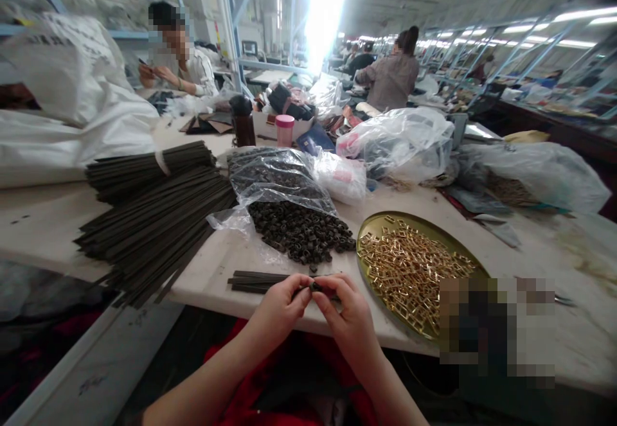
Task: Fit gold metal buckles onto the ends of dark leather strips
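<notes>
Close to the table's front edge, my left hand (289, 301) and my right hand (346, 310) meet, fingertips pinched around a small dark piece (314, 286). Fingers cover most of it; it resembles the little loops behind. A few flat dark strips (253, 281) lie beside my left hand, one end under it. Just beyond my hands is a pile of small dark strap loops (301, 230), spilling from a clear plastic bag (274, 169). To the right of my right hand, an oval gold tray (370, 220) holds many gold rectangular buckle frames (409, 259).
Large bundles of dark strips (159, 220) overhang the table edge at left, near a big white sack (87, 105). Plastic bags (400, 143), a pink-lidded jar (285, 132) and a carton (265, 127) stand behind. Two people (393, 79) work farther back. A pixelated patch hides the lower right.
</notes>
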Motion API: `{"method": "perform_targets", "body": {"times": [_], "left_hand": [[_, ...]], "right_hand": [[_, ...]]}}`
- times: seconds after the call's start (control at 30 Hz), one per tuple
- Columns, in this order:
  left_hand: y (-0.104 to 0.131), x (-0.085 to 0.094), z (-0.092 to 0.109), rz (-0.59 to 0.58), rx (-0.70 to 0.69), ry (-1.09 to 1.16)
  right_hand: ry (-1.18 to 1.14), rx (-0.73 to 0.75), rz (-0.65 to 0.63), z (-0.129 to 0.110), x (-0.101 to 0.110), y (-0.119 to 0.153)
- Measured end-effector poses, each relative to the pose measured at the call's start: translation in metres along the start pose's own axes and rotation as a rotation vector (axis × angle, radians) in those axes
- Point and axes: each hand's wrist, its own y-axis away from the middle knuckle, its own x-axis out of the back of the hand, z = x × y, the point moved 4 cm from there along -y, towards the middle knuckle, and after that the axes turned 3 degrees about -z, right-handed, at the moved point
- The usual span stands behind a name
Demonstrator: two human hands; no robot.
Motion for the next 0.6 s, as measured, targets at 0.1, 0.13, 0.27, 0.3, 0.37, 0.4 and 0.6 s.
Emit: {"method": "perform_targets", "body": {"times": [0.1,0.13,0.27,0.3,0.37,0.4,0.6], "left_hand": [[0.003,0.001,0.006,0.007,-0.044,0.016],[0.005,0.001,0.007,0.011,-0.052,0.017],[0.009,0.0,0.008,0.033,-0.059,0.048],[0.01,-0.001,0.008,0.04,-0.056,0.061],[0.01,-0.001,0.007,0.054,-0.046,0.092],[0.011,-0.001,0.007,0.067,-0.04,0.109],[0.014,0.001,0.008,0.084,0.004,0.196]], "right_hand": [[-0.074,-0.03,-0.002,0.0,-0.001,0.002],[-0.087,-0.04,0.001,0.001,-0.001,0.003],[-0.088,-0.064,0.048,0.004,-0.005,0.007],[-0.081,-0.064,0.067,0.005,-0.007,0.008],[-0.062,-0.062,0.1,0.006,-0.008,0.01],[-0.053,-0.06,0.111,0.006,-0.008,0.011],[-0.072,-0.027,0.092,0.0,-0.008,0.015]]}}
